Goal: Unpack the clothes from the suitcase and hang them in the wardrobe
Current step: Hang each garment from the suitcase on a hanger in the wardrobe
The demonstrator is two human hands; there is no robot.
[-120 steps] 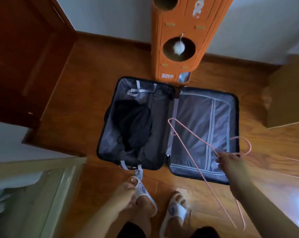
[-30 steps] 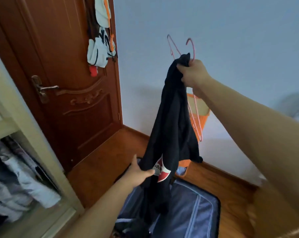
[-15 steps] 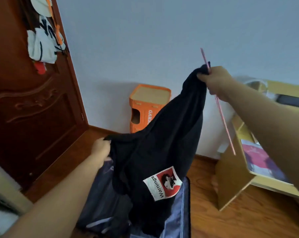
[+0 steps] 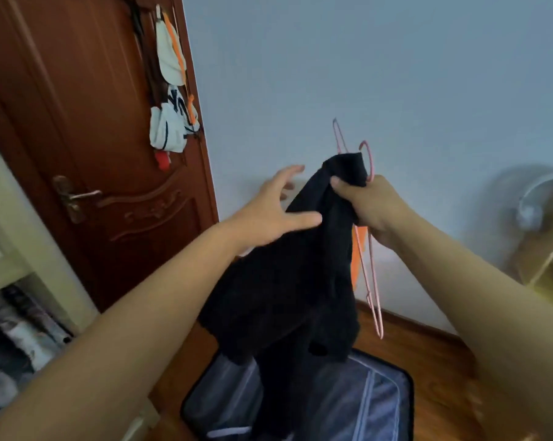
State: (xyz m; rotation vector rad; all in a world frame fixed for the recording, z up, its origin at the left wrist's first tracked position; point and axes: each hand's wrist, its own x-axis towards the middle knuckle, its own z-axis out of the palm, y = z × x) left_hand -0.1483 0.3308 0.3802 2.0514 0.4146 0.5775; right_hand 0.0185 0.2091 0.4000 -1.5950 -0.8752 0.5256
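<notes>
A black garment point(image 4: 287, 281) was held up above the open suitcase point(image 4: 348, 405), its top bunched in the right hand point(image 4: 367, 208), whose fingers were curled tight round the cloth together with pink wire hangers point(image 4: 369, 249) that hung just to the right of the garment. The left hand point(image 4: 275, 211) was spread with straight fingers, its thumb laid against the left side of the garment. Left of the suitcase, part of the wardrobe point(image 4: 11, 281) with folded clothes was seen, and a brown door point(image 4: 93, 138) behind it
</notes>
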